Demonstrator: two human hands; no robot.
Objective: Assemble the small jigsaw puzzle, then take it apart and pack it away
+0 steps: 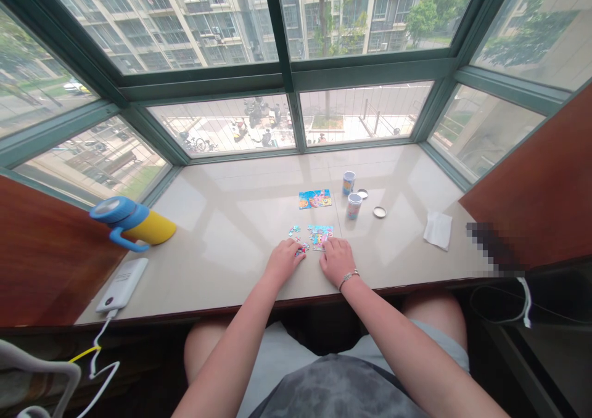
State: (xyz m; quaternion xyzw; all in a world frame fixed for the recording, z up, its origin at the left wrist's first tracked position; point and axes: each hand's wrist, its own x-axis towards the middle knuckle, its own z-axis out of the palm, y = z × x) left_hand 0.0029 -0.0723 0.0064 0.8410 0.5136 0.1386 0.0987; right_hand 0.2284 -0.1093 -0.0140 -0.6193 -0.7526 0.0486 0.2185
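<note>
On the pale window-sill counter (240, 221) both my hands rest side by side at a small jigsaw. My left hand (284, 261) lies with fingers curled on loose puzzle pieces (296, 232). My right hand (337, 259), with a bracelet at the wrist, has its fingers pressed on the near edge of a partly joined colourful puzzle patch (320, 235). Whether either hand pinches a piece is hidden. Farther back lies a small finished puzzle picture (315, 199).
Two small printed tubs (348, 182) (354, 206) with two loose lids (380, 212) stand right of the puzzle. A white tissue (438, 229) lies at the right. A yellow and blue bottle (134, 222) and a white power bank (123, 284) with cable are at the left. Windows surround the counter.
</note>
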